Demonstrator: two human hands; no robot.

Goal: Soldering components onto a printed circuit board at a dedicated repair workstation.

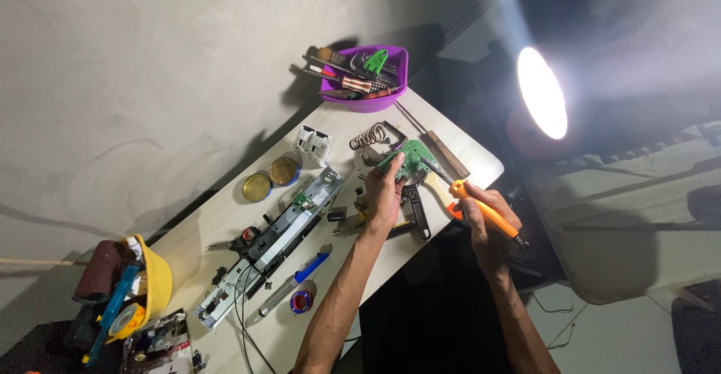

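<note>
Head view is looking down on a pale worktop [225, 216] that is running slantwise under a glaring lamp [542, 92]. Taking the green circuit board [409, 158] as the landmark: a long grey metal chassis [274, 242] is lying well to its lower left, a purple bowl of tools [366, 77] is sitting above it at the far corner, and a yellow hard hat [154, 276] is resting far off to the lower left. A coiled wire stand [368, 137] is standing just left of the board, and two round tins [270, 179] are lying further left.

The left hand [383, 197] is holding the board raised off the worktop, fingers [393, 168] curled and pinching its lower left edge. The right hand [488, 224] is closing its fingers around the orange handle of a soldering iron [469, 197]. The iron's long axis is slanting up and left from that hand, its tip is touching, or all but touching, the board's right side. The left hand is therefore the nearer to the board.
</note>
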